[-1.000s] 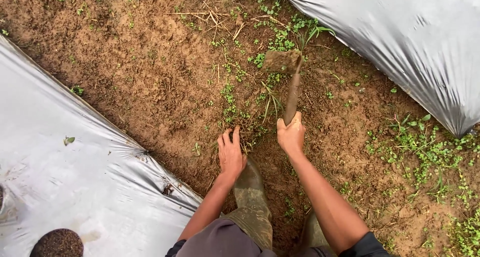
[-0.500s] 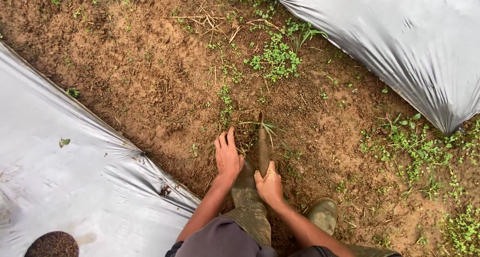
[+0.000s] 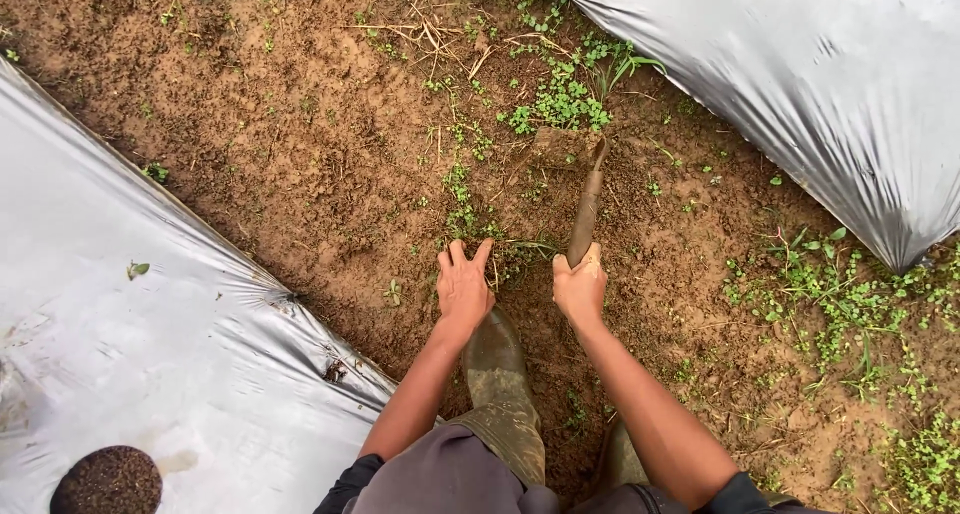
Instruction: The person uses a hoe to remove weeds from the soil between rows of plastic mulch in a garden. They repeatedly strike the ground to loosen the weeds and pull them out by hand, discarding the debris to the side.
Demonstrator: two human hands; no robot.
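Right hand [image 3: 579, 289] gripping hoe [image 3: 583, 199], left hand [image 3: 464, 286] on weeds [image 3: 505, 251] (soil)

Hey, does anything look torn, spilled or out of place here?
Nothing stands out as spilled. One oddity: the left plastic sheet has a small dark tear near its edge, beside the muddy boot.

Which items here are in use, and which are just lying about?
In use:
- right hand, shut on the hoe handle
- left hand, fingers on the soil at the weeds
- hoe blade down near a weed clump

Lying about:
- plastic sheets
- planting hole in the left sheet
- boot
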